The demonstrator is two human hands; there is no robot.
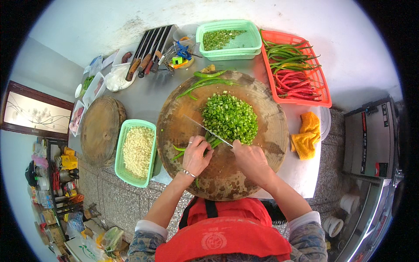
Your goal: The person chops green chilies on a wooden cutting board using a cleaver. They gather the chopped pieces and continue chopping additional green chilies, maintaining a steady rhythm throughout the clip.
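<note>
My right hand [250, 159] is closed around the handle of a kitchen knife [209, 131], whose blade points up and left across a round wooden chopping block [268, 131]. My left hand [197, 155] presses a bunch of long green chili peppers [214, 142] against the block, just below the blade. Beyond the knife lies a heap of chopped green chili [230, 118]. Whole green chilies [209, 82] rest near the block's far edge, and a few green tips [178, 152] stick out left of my left hand.
Left stand a green basket [118, 154] of pale chopped pieces and a second round block [100, 131]. Behind are a knife rack [157, 42] and green baskets [229, 55]. A red basket [324, 78] of chilies and an orange cloth [306, 136] lie right.
</note>
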